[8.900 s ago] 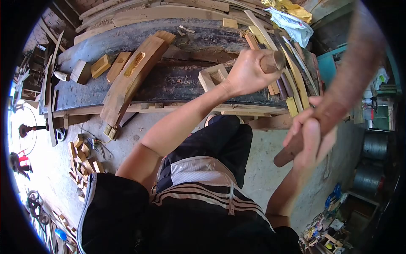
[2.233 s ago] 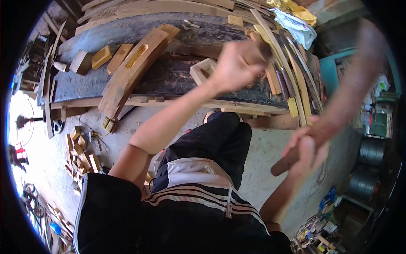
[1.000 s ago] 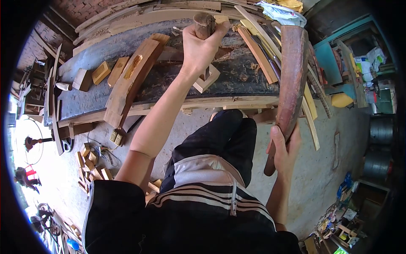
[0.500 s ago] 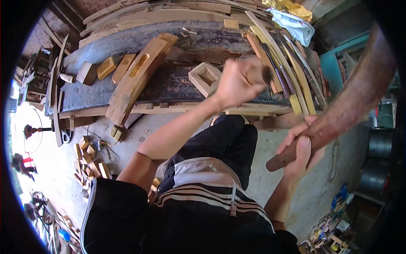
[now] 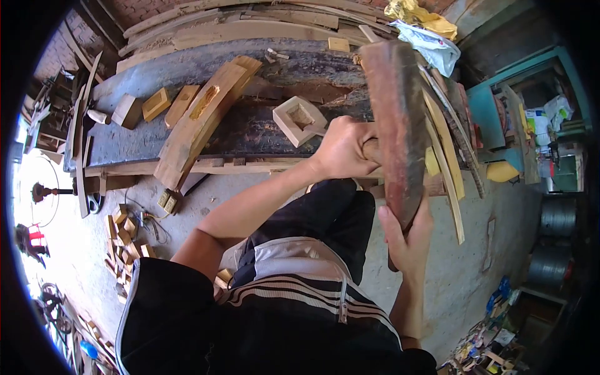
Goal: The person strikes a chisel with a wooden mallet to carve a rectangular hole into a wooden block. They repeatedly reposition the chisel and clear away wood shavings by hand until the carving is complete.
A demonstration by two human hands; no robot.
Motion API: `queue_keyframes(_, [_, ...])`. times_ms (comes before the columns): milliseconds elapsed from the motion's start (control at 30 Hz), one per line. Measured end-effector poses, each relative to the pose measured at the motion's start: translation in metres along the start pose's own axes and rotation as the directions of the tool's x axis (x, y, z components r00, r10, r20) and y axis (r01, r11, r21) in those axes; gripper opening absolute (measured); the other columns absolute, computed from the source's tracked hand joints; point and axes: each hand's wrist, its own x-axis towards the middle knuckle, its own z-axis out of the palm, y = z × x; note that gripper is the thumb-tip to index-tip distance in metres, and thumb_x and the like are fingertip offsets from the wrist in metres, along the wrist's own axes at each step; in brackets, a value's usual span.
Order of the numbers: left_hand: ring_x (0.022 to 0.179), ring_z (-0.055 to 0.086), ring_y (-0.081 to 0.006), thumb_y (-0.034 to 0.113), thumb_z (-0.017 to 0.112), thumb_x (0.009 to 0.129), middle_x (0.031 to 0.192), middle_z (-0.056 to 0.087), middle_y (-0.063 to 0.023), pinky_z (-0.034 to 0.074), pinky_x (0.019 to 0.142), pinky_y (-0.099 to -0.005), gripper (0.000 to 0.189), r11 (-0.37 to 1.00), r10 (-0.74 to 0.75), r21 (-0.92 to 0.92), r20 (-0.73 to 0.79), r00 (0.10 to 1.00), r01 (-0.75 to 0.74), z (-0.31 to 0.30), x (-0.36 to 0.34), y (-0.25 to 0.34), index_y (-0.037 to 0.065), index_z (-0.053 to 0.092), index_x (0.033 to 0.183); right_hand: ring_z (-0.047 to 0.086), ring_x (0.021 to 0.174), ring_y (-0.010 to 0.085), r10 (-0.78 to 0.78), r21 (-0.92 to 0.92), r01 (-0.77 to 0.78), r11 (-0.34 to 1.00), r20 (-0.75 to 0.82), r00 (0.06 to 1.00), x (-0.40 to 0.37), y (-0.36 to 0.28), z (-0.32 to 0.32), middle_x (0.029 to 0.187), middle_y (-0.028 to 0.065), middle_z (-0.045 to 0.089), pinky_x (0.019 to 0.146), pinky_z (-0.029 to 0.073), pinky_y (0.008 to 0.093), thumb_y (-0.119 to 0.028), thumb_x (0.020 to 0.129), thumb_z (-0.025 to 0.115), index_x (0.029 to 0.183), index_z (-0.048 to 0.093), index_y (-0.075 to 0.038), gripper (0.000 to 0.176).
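My left hand is wrapped round the handle of a chisel. The chisel's blade points left into the hollow of a pale wooden block on the dark bench. In my right hand is a long reddish-brown wooden mallet, gripped near its lower end. The mallet stands across the view, its upper part over the bench and beside the chisel handle; whether they touch is hidden. Left of the block lies a long board with a rough cut slot.
Small wooden blocks sit on the left of the dark workbench. Long strips lie at its right, some past the edge. Wood offcuts are piled on the floor at left. Metal drums stand at right.
The mallet has swung left and now stands over the bench beside my left hand. My left hand has lowered, and the chisel blade now shows at the block, which sits slightly further left.
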Motion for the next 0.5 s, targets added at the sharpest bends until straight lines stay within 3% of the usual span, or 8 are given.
queue_keyframes(67, [0.063,0.065,-0.0361,0.006,0.067,0.067,0.067,0.060,-0.0180,0.052,0.061,-0.0377,0.016,0.998,0.004,-0.064,-0.036,0.999,-0.006,-0.008,0.000,-0.005,0.006,0.068,0.083,0.071,0.078,0.0255,-0.027,0.097,0.025,0.995,0.028,0.999,-0.003,0.004,0.001,0.085,0.0194,0.069,0.071,0.053,0.0334,-0.025,0.087,0.075,0.124,0.048,0.010,0.058])
queue_keyframes(133, [0.068,0.066,-0.0170,0.000,0.066,0.072,0.075,0.066,-0.0127,0.053,0.063,-0.0333,0.005,0.961,-0.120,-0.258,-0.081,0.989,0.096,-0.036,0.013,0.005,-0.001,0.066,0.077,0.069,0.074,0.0241,0.017,0.140,-0.019,0.990,0.014,1.000,-0.005,0.004,0.001,0.083,0.0169,0.068,0.069,0.053,0.0336,-0.024,0.087,0.074,0.122,0.050,0.009,0.053])
queue_keyframes(200, [0.067,0.059,-0.0069,0.000,0.069,0.083,0.074,0.064,-0.0005,0.049,0.058,-0.0244,0.024,0.881,-0.370,-0.435,-0.384,0.846,0.188,-0.046,0.028,0.012,0.001,0.056,0.063,0.063,0.061,0.0181,0.012,0.156,-0.008,0.988,-0.026,1.000,-0.005,0.010,0.001,0.077,0.0116,0.064,0.059,0.051,0.0300,-0.024,0.089,0.072,0.119,0.051,0.007,0.049])
queue_keyframes(233, [0.061,0.050,-0.0031,0.006,0.072,0.087,0.070,0.061,0.0038,0.039,0.052,-0.0223,0.033,0.913,-0.312,-0.395,-0.515,0.798,0.102,-0.056,0.035,-0.002,0.003,0.052,0.060,0.063,0.061,0.0181,0.008,0.163,-0.003,0.987,-0.031,0.999,-0.007,0.008,0.002,0.077,0.0116,0.064,0.059,0.051,0.0300,-0.024,0.089,0.072,0.119,0.051,0.007,0.049])
queue_keyframes(267, [0.058,0.042,-0.0027,0.015,0.075,0.089,0.064,0.055,0.0055,0.031,0.050,-0.0226,0.037,0.915,-0.371,-0.349,-0.542,0.754,0.200,-0.067,0.035,-0.012,0.003,0.052,0.062,0.059,0.057,0.0146,0.060,0.222,-0.051,0.974,-0.038,0.997,-0.009,0.006,0.002,0.075,0.0088,0.062,0.053,0.048,0.0275,-0.024,0.089,0.072,0.119,0.051,0.007,0.048])
queue_keyframes(367, [0.057,0.041,-0.0022,0.022,0.075,0.091,0.060,0.051,0.0066,0.030,0.050,-0.0226,0.039,0.908,-0.359,-0.402,-0.606,0.710,0.116,-0.074,0.038,-0.013,0.004,0.053,0.064,0.053,0.050,0.0094,0.121,0.303,-0.097,0.948,-0.061,0.991,-0.013,0.005,0.004,0.074,0.0055,0.059,0.045,0.043,0.0237,-0.023,0.090,0.070,0.119,0.051,0.006,0.046])
queue_keyframes(467, [0.048,0.035,-0.0037,0.026,0.074,0.092,0.059,0.045,0.0058,0.029,0.045,-0.0230,0.030,0.945,-0.275,-0.320,-0.672,0.688,0.066,-0.072,0.037,-0.025,0.011,0.054,0.076,0.051,0.048,0.0080,0.134,0.340,-0.099,0.935,-0.082,0.987,-0.019,0.012,0.004,0.076,0.0056,0.059,0.042,0.041,0.0227,-0.022,0.091,0.070,0.120,0.050,0.005,0.045])
queue_keyframes(500, [0.058,0.040,-0.0040,0.028,0.073,0.092,0.065,0.050,0.0046,0.034,0.055,-0.0234,0.030,0.945,-0.279,-0.320,-0.698,0.660,0.060,-0.070,0.038,-0.027,0.008,0.056,0.078,0.051,0.048,0.0084,0.140,0.355,-0.100,0.929,-0.088,0.986,-0.020,0.015,0.004,0.078,0.0063,0.059,0.042,0.041,0.0231,-0.022,0.091,0.070,0.120,0.050,0.006,0.045])
